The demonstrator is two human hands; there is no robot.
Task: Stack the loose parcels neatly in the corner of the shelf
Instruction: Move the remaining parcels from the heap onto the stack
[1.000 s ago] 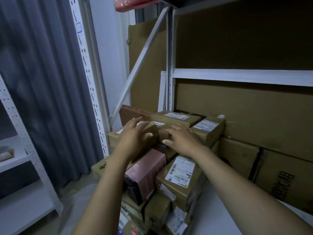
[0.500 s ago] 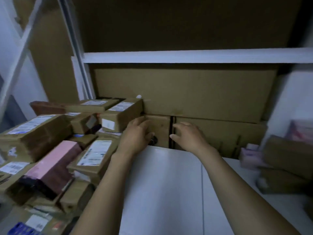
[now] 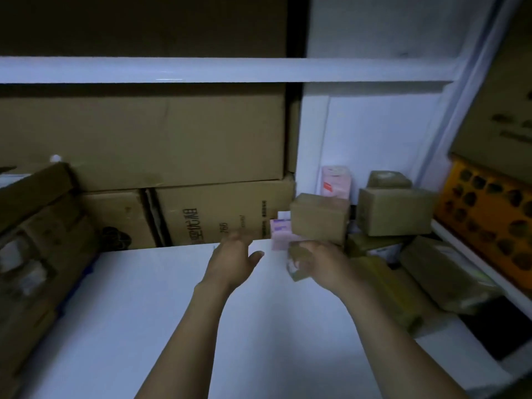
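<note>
A small brown tape-wrapped parcel (image 3: 298, 264) is gripped by the right hand (image 3: 319, 262), with fingers curled over its top. Motion blur is heavy, so the grip is read as likely, not certain. The parcel is held low over the white shelf board (image 3: 144, 312), probably so it can be drawn clear of the loose heap.

The left hand (image 3: 234, 259) is free, with fingers spread and nothing held. It is placed just left of the right hand and is judged ready to take the parcel's other side.

Just beyond the right hand a pale pink-and-lilac small box (image 3: 279, 234) is seen beside a plain brown cardboard box (image 3: 319, 218). Flat tan padded parcels (image 3: 443, 275) are strewn to the right of the right hand, unstacked and overlapping. Large brown cardboard cartons (image 3: 224, 211) are lined along the back, beyond the left hand, so bare board is left under both hands for handling.

The step is judged to be a pickup, and the heap is not yet squared into the corner.
</note>
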